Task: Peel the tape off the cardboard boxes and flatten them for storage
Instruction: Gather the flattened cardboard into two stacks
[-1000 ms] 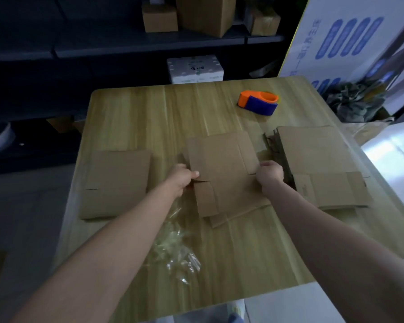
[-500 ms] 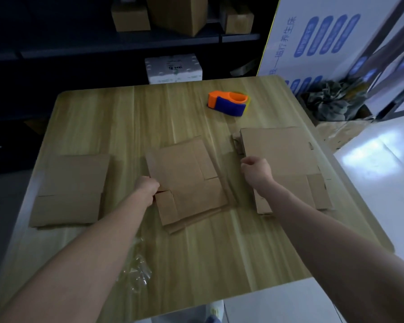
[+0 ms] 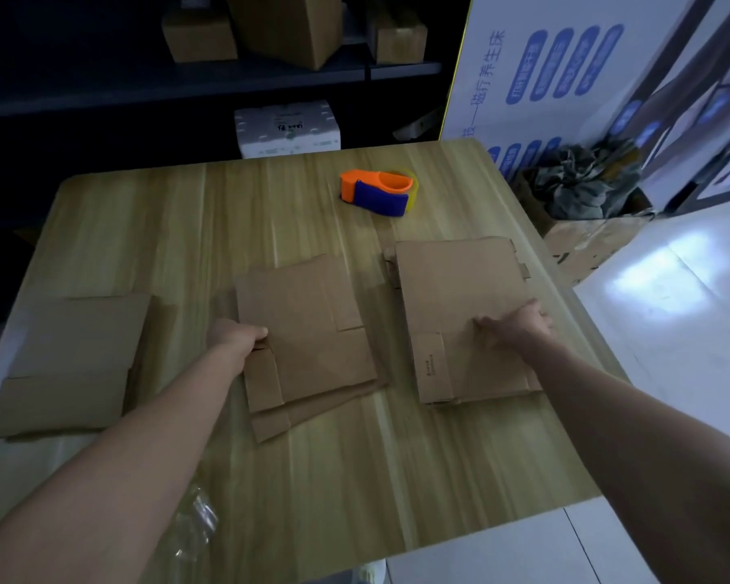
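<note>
On the bench (image 3: 355, 478), the left hand (image 3: 235, 337) grips the middle flattened box (image 3: 308, 326) at its edge while the right hand (image 3: 517, 324) presses spread fingers on the right stack (image 3: 460, 288).

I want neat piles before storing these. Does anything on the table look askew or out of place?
Yes. The middle stack, gripped by the left hand, sits rotated, its lower sheets fanning out at the near edge. Crumpled clear tape litters the table's near left. The right stack looks squarer.
</note>
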The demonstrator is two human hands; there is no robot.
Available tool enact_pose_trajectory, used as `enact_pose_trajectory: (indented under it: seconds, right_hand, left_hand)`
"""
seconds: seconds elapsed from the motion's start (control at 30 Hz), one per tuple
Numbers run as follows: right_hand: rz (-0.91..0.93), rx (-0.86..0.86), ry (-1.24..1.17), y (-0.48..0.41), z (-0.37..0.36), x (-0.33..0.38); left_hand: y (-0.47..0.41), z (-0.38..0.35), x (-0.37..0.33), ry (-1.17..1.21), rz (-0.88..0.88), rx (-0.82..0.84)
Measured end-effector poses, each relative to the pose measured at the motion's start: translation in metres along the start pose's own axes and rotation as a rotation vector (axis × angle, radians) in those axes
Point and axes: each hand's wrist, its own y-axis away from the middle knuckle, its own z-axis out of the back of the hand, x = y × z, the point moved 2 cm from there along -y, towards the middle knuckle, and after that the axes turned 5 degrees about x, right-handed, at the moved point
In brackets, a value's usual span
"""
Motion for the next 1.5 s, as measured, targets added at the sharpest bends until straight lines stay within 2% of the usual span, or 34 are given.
enact_pose_trajectory:
  seconds: [0.1,0.33,0.47,0.67,0.77,0.97,1.1,1.2,1.37,1.5]
  right_hand:
    - [-0.034,0.015,0.012,-0.008,0.002,-0.004]
    - [-0.002,-0.013,0.091,-0.010,0.001,-0.002]
    - [-0.023,-0.018,0.118,-0.011,0.005,0.004]
    - [-0.057,0.006,-0.138,-0.006,0.010,-0.001]
    - [0.025,0.019,-0.287,0.006,0.021,0.010]
    - [0.200,0.028,-0.399,0.047,0.021,0.063]
    - [0.268,0.105,-0.351,0.073,-0.020,0.109]
    - [0.313,0.219,-0.216,0.084,-0.069,0.133]
    - [0.324,0.323,-0.056,0.086,-0.138,0.144]
    - [0.344,0.337,0.079,0.072,-0.168,0.152]
  left_hand:
    - [-0.002,-0.003,0.000,0.019,0.009,-0.004]
    - [-0.004,-0.011,-0.001,0.189,0.091,0.150]
    - [-0.009,-0.007,0.003,0.200,0.091,0.164]
    - [-0.010,0.003,-0.002,0.169,0.002,-0.001]
    - [-0.016,0.023,-0.006,0.259,0.000,-0.080]
    - [-0.021,0.077,-0.014,0.367,-0.040,-0.169]
    - [-0.024,0.110,-0.011,0.437,-0.037,-0.192]
    - [-0.030,0.132,-0.002,0.402,-0.028,-0.196]
    - [-0.052,0.148,0.038,0.459,0.012,-0.213]
    - [-0.046,0.147,0.058,0.507,0.017,-0.210]
